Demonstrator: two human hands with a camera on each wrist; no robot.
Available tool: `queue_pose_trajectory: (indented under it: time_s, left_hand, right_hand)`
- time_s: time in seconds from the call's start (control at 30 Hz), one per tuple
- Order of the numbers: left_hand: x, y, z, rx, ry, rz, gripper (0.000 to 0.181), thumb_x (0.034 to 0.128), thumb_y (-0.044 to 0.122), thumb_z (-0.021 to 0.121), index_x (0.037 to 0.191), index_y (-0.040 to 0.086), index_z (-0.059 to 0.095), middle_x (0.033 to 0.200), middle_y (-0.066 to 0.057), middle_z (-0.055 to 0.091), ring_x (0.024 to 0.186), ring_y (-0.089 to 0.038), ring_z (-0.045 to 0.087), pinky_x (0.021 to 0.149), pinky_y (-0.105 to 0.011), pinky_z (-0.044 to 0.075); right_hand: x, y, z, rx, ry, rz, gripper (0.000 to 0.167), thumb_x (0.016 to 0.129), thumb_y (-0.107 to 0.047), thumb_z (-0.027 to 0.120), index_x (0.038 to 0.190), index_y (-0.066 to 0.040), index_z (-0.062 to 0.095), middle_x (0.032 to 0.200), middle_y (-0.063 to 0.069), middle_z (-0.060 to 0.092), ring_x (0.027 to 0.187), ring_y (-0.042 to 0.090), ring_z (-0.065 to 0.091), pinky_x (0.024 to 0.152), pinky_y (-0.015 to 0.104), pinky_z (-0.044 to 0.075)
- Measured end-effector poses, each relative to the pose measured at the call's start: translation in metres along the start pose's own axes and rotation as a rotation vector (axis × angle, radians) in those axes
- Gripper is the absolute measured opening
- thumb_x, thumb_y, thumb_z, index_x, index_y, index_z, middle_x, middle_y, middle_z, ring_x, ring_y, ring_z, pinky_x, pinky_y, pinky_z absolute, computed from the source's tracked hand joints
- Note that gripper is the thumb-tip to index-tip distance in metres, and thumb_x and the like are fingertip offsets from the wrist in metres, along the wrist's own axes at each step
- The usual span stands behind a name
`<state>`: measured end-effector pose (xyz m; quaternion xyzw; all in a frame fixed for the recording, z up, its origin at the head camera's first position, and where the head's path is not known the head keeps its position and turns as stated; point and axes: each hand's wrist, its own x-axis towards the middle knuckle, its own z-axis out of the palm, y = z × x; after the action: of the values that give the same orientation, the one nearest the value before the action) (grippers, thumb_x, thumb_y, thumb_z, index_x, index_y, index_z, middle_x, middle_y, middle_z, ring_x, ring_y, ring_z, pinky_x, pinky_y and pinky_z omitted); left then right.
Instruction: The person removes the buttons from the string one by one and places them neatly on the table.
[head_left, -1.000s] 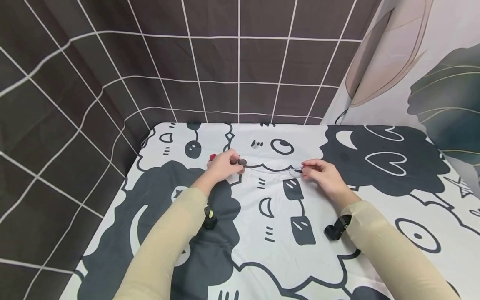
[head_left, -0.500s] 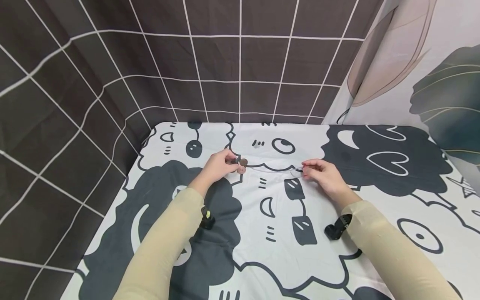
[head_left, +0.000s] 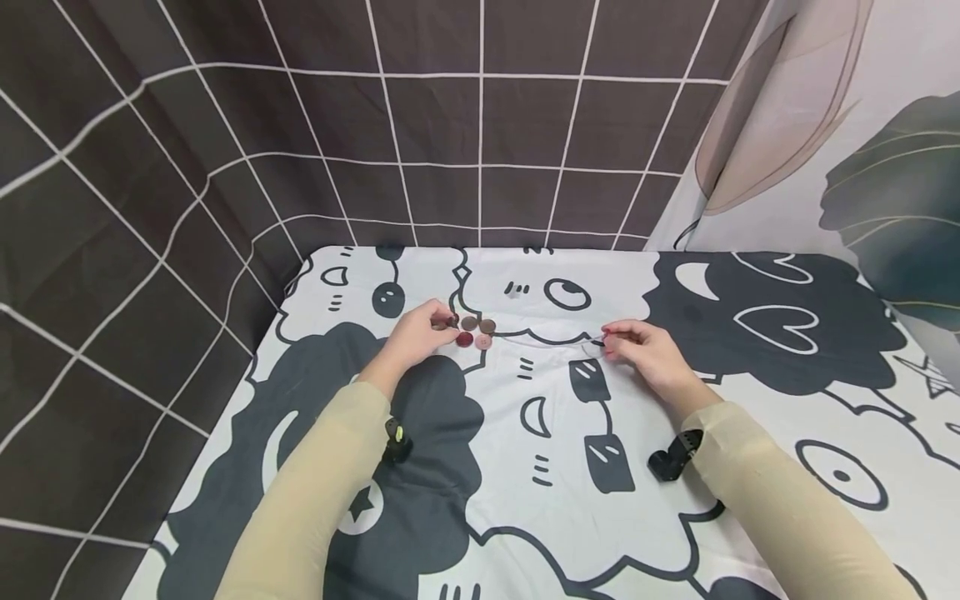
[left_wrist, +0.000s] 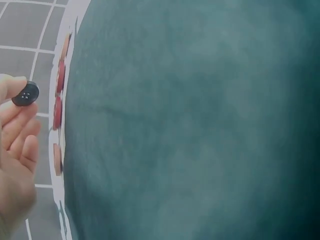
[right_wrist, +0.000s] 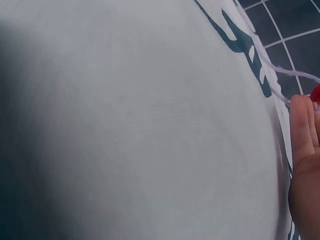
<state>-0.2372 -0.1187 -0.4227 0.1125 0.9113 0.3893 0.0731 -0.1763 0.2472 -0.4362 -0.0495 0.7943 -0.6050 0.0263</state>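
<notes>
My left hand (head_left: 416, 337) pinches a dark four-hole button (left_wrist: 25, 93) between thumb and finger, just left of a cluster of buttons on the cloth. That cluster has a red button (head_left: 464, 339), a pink button (head_left: 483, 342) and two brown buttons (head_left: 478, 325). In the left wrist view, red buttons (left_wrist: 58, 113) and lighter ones appear edge-on beside the left hand (left_wrist: 17, 135). My right hand (head_left: 641, 346) pinches a thin pale string (head_left: 577, 337), which runs left toward the buttons. In the right wrist view, the string (right_wrist: 290, 72) shows lilac beside the right hand (right_wrist: 305, 170); its grip is partly cut off.
A white cloth (head_left: 525, 517) with dark cartoon figures covers the surface. Behind it hangs a dark curtain with white grid lines (head_left: 420, 117), and at right a pale leaf-patterned curtain (head_left: 795, 167). A black wrist camera (head_left: 675, 456) sits on the right forearm.
My left hand has moved left, away from the string's left end, uncovering the red, pink and brown buttons. My right hand has stayed nearly still, holding the string.
</notes>
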Motion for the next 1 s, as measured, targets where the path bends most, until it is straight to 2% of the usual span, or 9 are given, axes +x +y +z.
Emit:
queue_pose_trajectory:
  time_s: [0.13, 0.23, 0.43, 0.57, 0.8, 1.0]
  left_hand:
    - [-0.004, 0.002, -0.005, 0.009, 0.02, -0.015, 0.027, 0.0854, 0.023, 0.066, 0.108, 0.011, 0.059, 0.104, -0.008, 0.063, 0.096, -0.022, 0.057, 0.081, -0.036, 0.047]
    - [-0.005, 0.003, -0.007, -0.002, 0.023, -0.016, 0.028, 0.0859, 0.023, 0.066, 0.11, 0.01, 0.059, 0.103, -0.009, 0.063, 0.094, -0.023, 0.056, 0.081, -0.037, 0.046]
    - [-0.006, -0.004, -0.01, -0.005, 0.018, -0.007, 0.033, 0.0866, 0.019, 0.064, 0.117, 0.009, 0.056, 0.111, -0.01, 0.062, 0.105, -0.024, 0.056, 0.09, -0.04, 0.044]
    - [-0.008, -0.009, -0.014, 0.01, 0.027, 0.002, 0.035, 0.0868, 0.018, 0.063, 0.12, 0.009, 0.056, 0.112, -0.011, 0.062, 0.106, -0.025, 0.056, 0.089, -0.04, 0.045]
    - [-0.013, -0.011, -0.021, 0.008, 0.053, -0.002, 0.028, 0.0857, 0.018, 0.065, 0.111, 0.007, 0.059, 0.108, -0.012, 0.064, 0.103, -0.026, 0.059, 0.087, -0.04, 0.047]
    - [-0.019, -0.017, -0.028, 0.029, 0.037, -0.003, 0.029, 0.0845, 0.016, 0.065, 0.111, 0.006, 0.058, 0.11, -0.013, 0.063, 0.105, -0.028, 0.058, 0.09, -0.042, 0.044]
  right_hand:
    - [-0.002, 0.001, 0.0, 0.011, 0.001, -0.001, 0.035, 0.09, -0.007, 0.057, 0.118, 0.014, 0.053, 0.104, 0.027, 0.059, 0.079, 0.005, 0.062, 0.071, 0.022, 0.052]
    - [-0.004, 0.001, -0.001, 0.002, 0.006, 0.0, 0.035, 0.09, -0.006, 0.056, 0.118, 0.014, 0.053, 0.103, 0.025, 0.06, 0.079, 0.005, 0.062, 0.071, 0.022, 0.052]
    - [-0.005, 0.0, 0.002, 0.006, -0.007, 0.019, 0.036, 0.09, -0.007, 0.057, 0.119, 0.014, 0.053, 0.106, 0.029, 0.059, 0.081, 0.006, 0.062, 0.072, 0.022, 0.052]
    - [-0.005, 0.0, 0.002, 0.001, -0.006, 0.028, 0.036, 0.09, -0.008, 0.058, 0.12, 0.013, 0.053, 0.107, 0.029, 0.059, 0.081, 0.006, 0.063, 0.072, 0.022, 0.052]
    - [-0.003, 0.001, 0.002, -0.002, -0.001, 0.011, 0.035, 0.09, -0.006, 0.056, 0.119, 0.013, 0.053, 0.105, 0.027, 0.058, 0.079, 0.006, 0.063, 0.072, 0.023, 0.052]
    - [-0.001, 0.0, 0.002, 0.013, -0.008, -0.001, 0.035, 0.09, -0.005, 0.057, 0.118, 0.014, 0.053, 0.104, 0.027, 0.059, 0.079, 0.006, 0.063, 0.071, 0.022, 0.053]
